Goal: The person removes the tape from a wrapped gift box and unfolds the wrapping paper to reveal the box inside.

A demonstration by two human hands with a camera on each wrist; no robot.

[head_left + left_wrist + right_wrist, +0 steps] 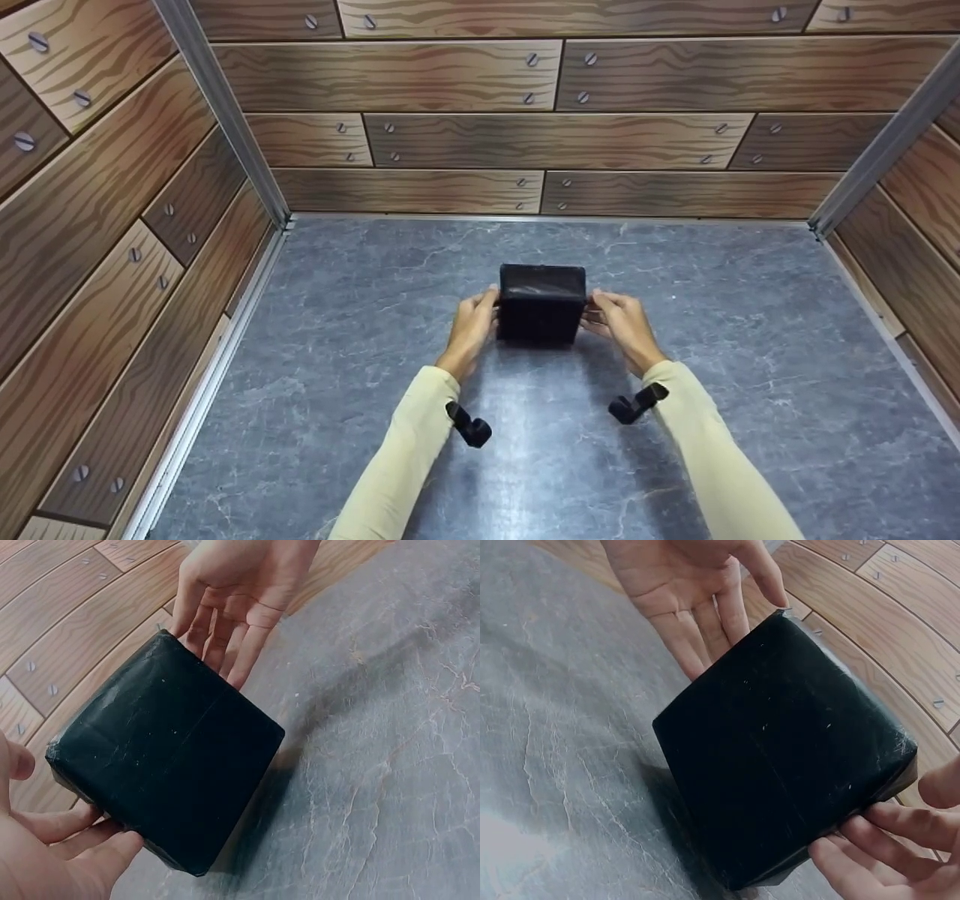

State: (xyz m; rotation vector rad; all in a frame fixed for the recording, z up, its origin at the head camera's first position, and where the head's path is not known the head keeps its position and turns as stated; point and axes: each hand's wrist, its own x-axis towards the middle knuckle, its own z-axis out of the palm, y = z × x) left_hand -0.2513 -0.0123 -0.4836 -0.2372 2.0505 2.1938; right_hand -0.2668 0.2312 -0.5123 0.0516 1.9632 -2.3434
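A black box [540,311] with a smooth, slightly creased wrapping stands near the middle of the grey marbled floor, between both hands. My left hand [471,328] touches its left side with fairly straight fingers. On the opposite side, my right hand [624,324] does the same. In the left wrist view the box [172,750] shows a broad dark face, its lower edge close over its shadow. The right wrist view shows the left thumb at a top corner of the box [780,750], while the right fingers [855,840] press along the near side, partly hidden beneath its edge.
Wood-plank patterned walls with printed screws enclose the grey marbled surface [360,300]: a back wall [450,75], a left wall [135,210] and a right wall [915,225]. Metal strips run along the corners. A black wrist mount [471,427] sits at each cream sleeve.
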